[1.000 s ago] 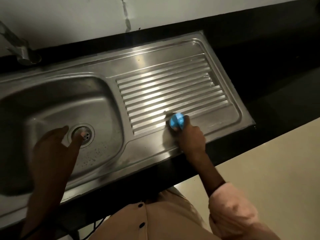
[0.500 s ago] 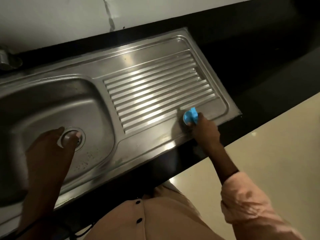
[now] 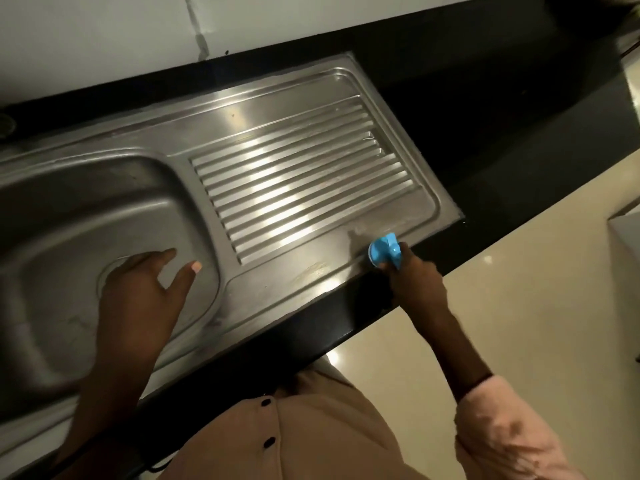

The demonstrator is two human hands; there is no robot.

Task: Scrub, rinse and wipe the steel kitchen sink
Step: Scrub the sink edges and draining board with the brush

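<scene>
Right hand (image 3: 414, 278) grips blue scrubber (image 3: 384, 251) at drainboard (image 3: 304, 188) 5 o'clock rim; left hand (image 3: 142, 292) open over basin. Advice: firm overlapping strokes along ribs.

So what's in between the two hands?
In the head view, only sink steel: the bowl's rim and the near end of the ribbed drainboard lie between the left hand and the right hand, which holds a blue scrubber.

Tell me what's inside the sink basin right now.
Inside the basin only bare steel shows, with the left hand spread open over it. The hand covers most of the drain ring, so whether anything sits in the drain cannot be seen.
</scene>
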